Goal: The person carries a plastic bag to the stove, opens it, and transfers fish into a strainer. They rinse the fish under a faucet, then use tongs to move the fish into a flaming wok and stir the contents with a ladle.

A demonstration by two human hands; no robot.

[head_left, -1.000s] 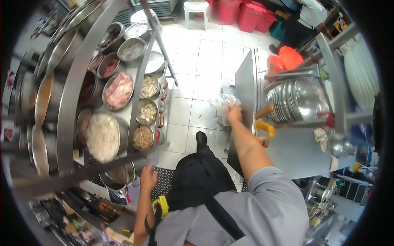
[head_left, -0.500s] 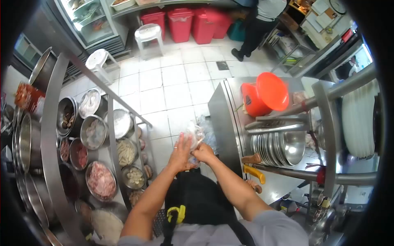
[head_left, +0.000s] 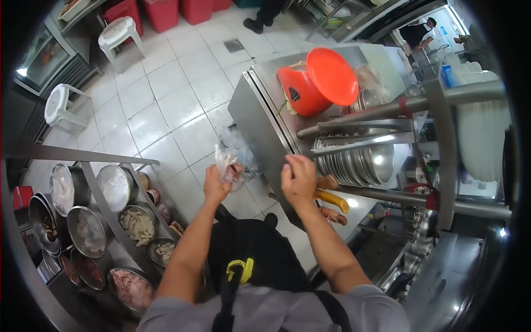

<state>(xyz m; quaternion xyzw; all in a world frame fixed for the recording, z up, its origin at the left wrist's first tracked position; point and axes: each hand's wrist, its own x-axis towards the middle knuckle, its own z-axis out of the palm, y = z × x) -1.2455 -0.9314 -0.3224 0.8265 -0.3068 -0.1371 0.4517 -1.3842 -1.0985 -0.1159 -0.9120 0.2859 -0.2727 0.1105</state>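
Observation:
My left hand [head_left: 217,187] is closed on a small clear plastic bag [head_left: 225,159] with something reddish inside, held above the tiled floor. Behind it, a larger crumpled clear plastic bag [head_left: 243,148] sits beside the steel cabinet [head_left: 257,119]. To the right, my right hand [head_left: 299,178] is raised with loosely bent fingers and thumb apart; nothing shows in it. Close to that hand are a brown wooden handle [head_left: 327,182] and a yellow handle [head_left: 333,201], sticking out at the counter's edge.
An orange scale [head_left: 301,88] with a round pan stands on the counter beside stacked metal bowls [head_left: 354,163]. At left, a steel rack [head_left: 83,155] carries bowls of food, including raw meat [head_left: 131,288]. White stools [head_left: 120,34] stand on the floor. Another person [head_left: 418,36] is far right.
My hands were together at the plastic bag; now they are apart, the left keeping the bag and the right moved toward the handles. My view has turned right.

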